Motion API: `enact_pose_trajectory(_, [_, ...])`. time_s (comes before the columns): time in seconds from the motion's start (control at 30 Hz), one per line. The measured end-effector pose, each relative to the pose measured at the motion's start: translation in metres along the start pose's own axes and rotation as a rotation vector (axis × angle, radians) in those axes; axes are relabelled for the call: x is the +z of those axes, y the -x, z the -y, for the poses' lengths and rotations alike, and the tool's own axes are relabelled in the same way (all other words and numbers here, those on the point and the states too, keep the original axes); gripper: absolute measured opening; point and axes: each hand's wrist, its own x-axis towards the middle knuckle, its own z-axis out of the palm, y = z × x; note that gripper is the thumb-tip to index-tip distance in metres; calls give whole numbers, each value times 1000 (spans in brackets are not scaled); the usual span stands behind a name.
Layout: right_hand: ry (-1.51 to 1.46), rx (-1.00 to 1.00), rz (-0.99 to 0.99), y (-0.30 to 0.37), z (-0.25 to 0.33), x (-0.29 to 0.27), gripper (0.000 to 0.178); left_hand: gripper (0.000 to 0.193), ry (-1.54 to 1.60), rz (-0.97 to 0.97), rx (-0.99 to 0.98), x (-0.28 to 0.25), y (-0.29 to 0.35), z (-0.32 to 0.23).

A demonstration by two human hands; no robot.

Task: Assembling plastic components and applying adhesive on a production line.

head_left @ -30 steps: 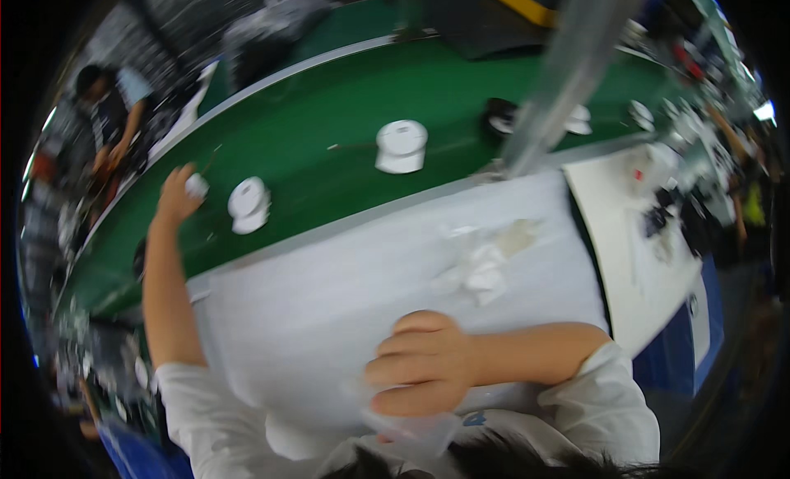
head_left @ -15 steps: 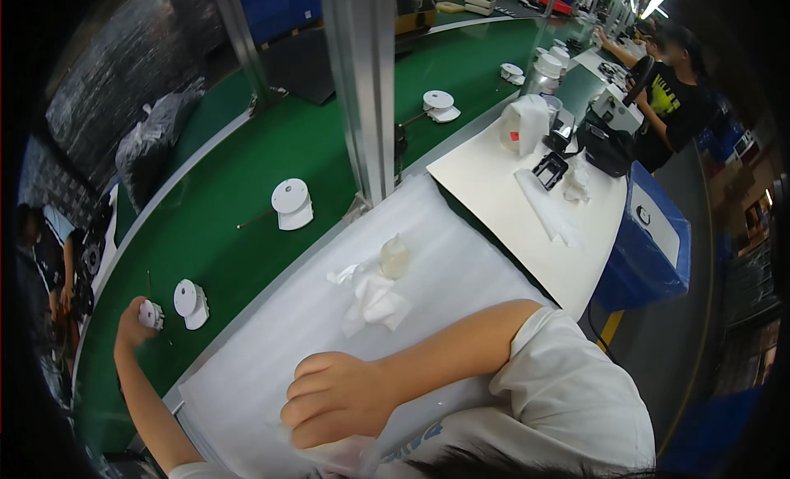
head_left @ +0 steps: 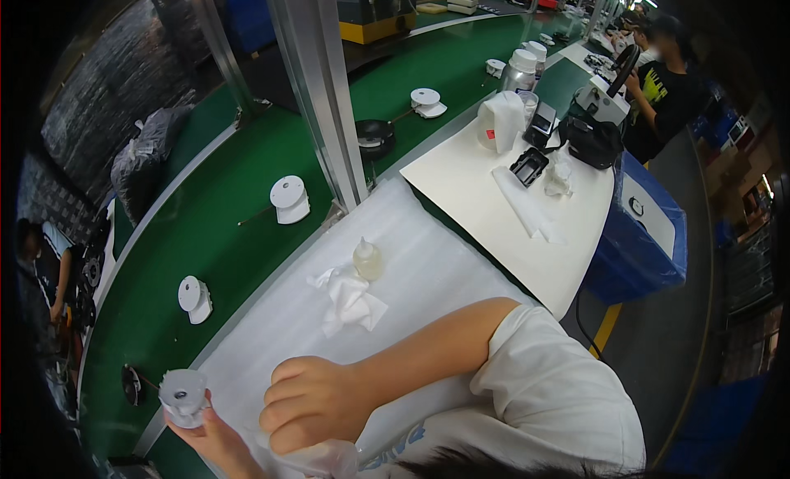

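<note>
I see my left hand (head_left: 206,434) clamped on a round white part (head_left: 183,394) at the near left corner of the white tabletop (head_left: 428,257), right at its edge with the green conveyor belt (head_left: 239,224). My right hand (head_left: 309,405) is curled into a fist on the tabletop's near edge, and I cannot tell whether it holds anything. A crumpled white cloth (head_left: 347,298) and a small bottle (head_left: 367,258) lie mid-tabletop, while 2 similar white parts (head_left: 195,299) sit on the belt.

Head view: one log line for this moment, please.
left hand: holds white round part | right hand: fisted on white foam mat | crumpled cloth, small bottle beyond
</note>
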Motion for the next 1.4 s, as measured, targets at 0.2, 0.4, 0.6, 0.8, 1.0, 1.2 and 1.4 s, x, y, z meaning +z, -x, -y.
enact_pose_trajectory(0.2, [30, 69, 165, -34, -13, 68, 23, 70, -425, 209, 517, -82, -19, 51])
enact_pose_trajectory(0.4, [-65, 87, 168, -65, -26, 149, 26, 41, -293, 607, 631, -148, -78, 40])
enact_pose_trajectory(0.6, [-77, 129, 192, -86, -15, 218, 49, 50, -432, 438, 1017, -210, -90, 49])
enact_pose_trajectory(0.8, [-40, 110, 229, -86, -18, 248, 49, 56, -463, 286, 1111, -224, -90, 56])
enact_pose_trajectory(1.0, [-46, 106, 238, -90, -22, 275, 46, 55, -475, 263, 1118, -251, -94, 58])
enact_pose_trajectory(1.2, [34, 101, 265, -95, -16, 294, 37, 55, -265, 805, 336, -289, -111, 46])
enact_pose_trajectory(1.4, [64, 89, 197, -92, -14, 314, 33, 67, -199, 354, 726, -281, -100, 68])
